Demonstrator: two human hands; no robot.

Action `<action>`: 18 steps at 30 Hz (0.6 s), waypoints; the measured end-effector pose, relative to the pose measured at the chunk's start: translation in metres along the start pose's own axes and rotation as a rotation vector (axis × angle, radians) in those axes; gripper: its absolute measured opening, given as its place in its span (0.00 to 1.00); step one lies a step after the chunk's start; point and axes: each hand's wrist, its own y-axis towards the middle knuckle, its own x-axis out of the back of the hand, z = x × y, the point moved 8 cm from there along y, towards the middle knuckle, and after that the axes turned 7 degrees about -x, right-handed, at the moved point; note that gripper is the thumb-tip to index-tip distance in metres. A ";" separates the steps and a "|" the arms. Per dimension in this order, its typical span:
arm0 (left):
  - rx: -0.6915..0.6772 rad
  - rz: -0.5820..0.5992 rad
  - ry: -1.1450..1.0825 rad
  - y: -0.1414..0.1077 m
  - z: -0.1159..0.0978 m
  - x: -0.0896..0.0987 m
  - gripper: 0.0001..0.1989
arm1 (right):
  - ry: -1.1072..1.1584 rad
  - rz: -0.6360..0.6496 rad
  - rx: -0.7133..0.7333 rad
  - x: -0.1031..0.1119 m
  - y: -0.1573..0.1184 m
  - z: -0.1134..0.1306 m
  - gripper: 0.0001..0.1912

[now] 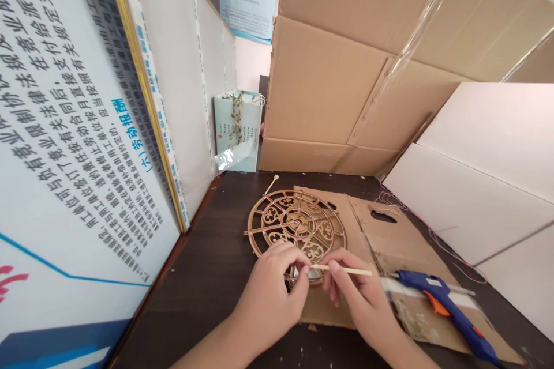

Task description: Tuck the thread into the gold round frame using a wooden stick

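A thin pale wooden stick [359, 271] lies level between my two hands. My right hand [357, 291] grips it between thumb and fingers, with its right end sticking out past them. The thumb and forefinger of my left hand [277, 282] are pinched together at the stick's left end; whatever else may be between them is hidden. Beneath and beyond my hands is a round gold-brown openwork wheel [271, 217] with rings, spokes and scroll-shaped cutouts. Its near edge is partly covered by my fingers.
A blue hot glue gun [459, 314] with an orange trigger lies at the right on a flattened cardboard sheet [398, 239]. A cotton-tipped stick [272, 184] is beyond the wheel. Cardboard walls [324, 81], a light-blue gift bag [238, 138] and a printed panel [64, 115] surround the dark table [203, 277].
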 end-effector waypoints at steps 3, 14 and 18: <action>0.054 -0.008 -0.019 -0.003 0.002 -0.001 0.08 | 0.024 0.033 -0.001 -0.002 0.000 0.001 0.23; 0.144 -0.041 -0.083 0.001 0.008 0.005 0.08 | 0.074 -0.015 -0.010 0.002 0.002 0.000 0.25; 0.123 -0.045 -0.052 0.003 0.006 0.007 0.07 | 0.046 -0.051 -0.008 0.004 0.004 0.000 0.27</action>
